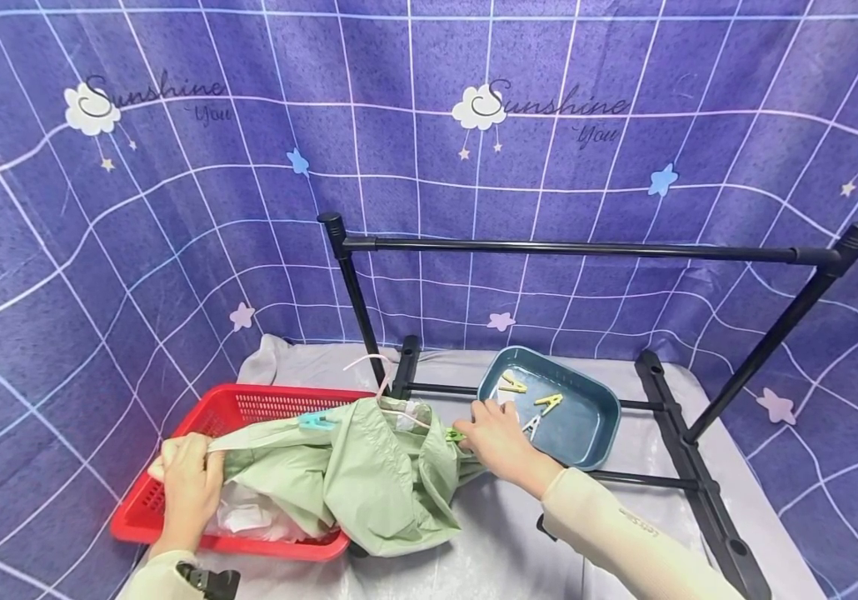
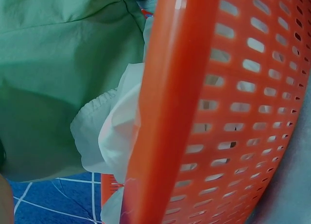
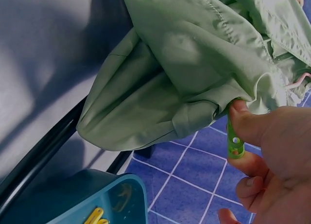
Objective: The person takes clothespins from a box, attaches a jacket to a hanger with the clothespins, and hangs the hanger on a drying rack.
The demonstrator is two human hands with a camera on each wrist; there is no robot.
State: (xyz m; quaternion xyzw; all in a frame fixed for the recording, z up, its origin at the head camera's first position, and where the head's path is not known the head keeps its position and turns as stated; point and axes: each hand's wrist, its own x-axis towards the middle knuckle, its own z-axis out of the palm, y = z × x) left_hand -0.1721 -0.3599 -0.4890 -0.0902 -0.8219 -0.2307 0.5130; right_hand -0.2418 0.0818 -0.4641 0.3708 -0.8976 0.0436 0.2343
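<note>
A light green garment (image 1: 391,475) hangs on a pink hanger (image 1: 382,385), its hook pointing up and left. My left hand (image 1: 191,475) grips the garment's left end, stretched out over the red basket (image 1: 279,546). A turquoise clothespin (image 1: 316,421) sits on the cloth's upper edge between that hand and the hanger. On the other side, my right hand (image 1: 507,446) pinches a green clothespin (image 3: 235,141) between thumb and index finger at the garment's edge. The clothespin's jaws are hidden by the folds. In the left wrist view, green cloth (image 2: 63,88) fills the left side beside the basket.
White cloth (image 1: 249,517) lies in the basket. A dark teal tray (image 1: 605,417) holds yellow clothespins (image 1: 549,403) and a pale one (image 1: 531,427). Behind stands a black rack with a horizontal bar (image 1: 571,248); its feet (image 1: 687,450) rest on the grey-white cloth surface.
</note>
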